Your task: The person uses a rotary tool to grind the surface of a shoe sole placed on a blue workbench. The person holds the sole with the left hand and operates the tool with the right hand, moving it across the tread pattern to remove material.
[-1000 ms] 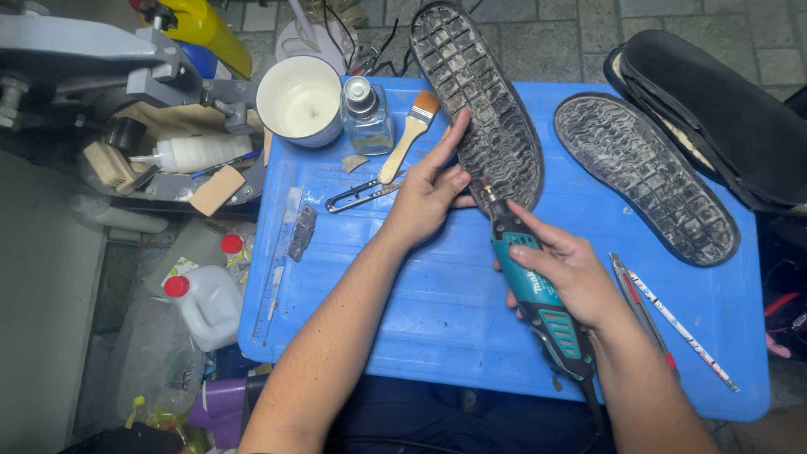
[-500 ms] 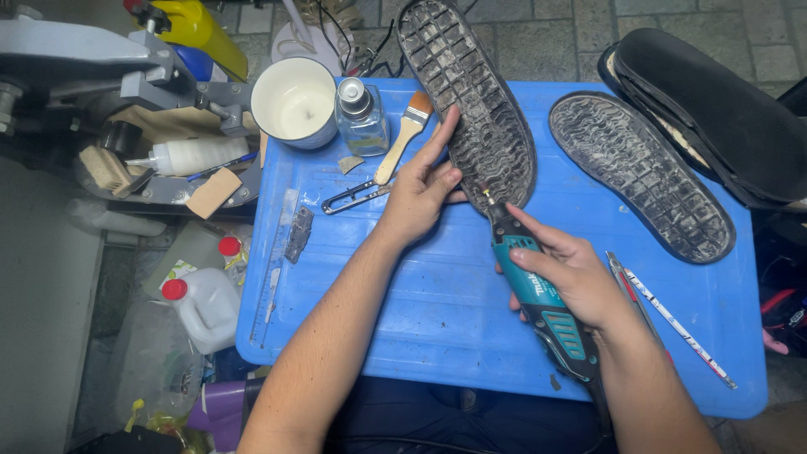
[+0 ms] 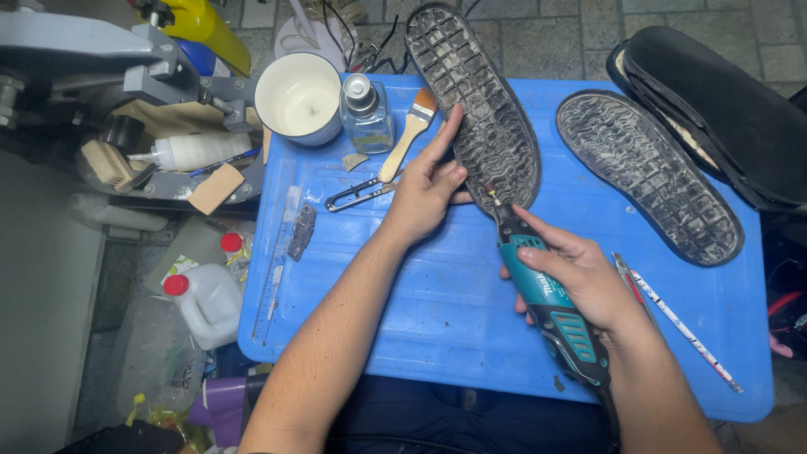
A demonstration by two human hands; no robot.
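My left hand (image 3: 427, 187) grips the near edge of a worn grey shoe sole (image 3: 475, 101) lying tread-up on the blue plastic table (image 3: 437, 311). My right hand (image 3: 580, 273) holds a teal and black rotary tool (image 3: 546, 307) like a pen. Its bit touches the sole's near end. A second sole (image 3: 647, 172) lies tread-up to the right, apart from both hands.
At the back left of the table stand a white cup (image 3: 298, 97), a small glass bottle (image 3: 367, 109), a brush (image 3: 408, 134) and small snips (image 3: 357, 193). A thin ruler (image 3: 681, 328) lies at right. Black shoe parts (image 3: 723, 101) sit at far right. Jugs (image 3: 202, 298) stand on the floor.
The view has shifted slightly. Both hands keep their hold, and the tool's bit stays at the sole's near end.
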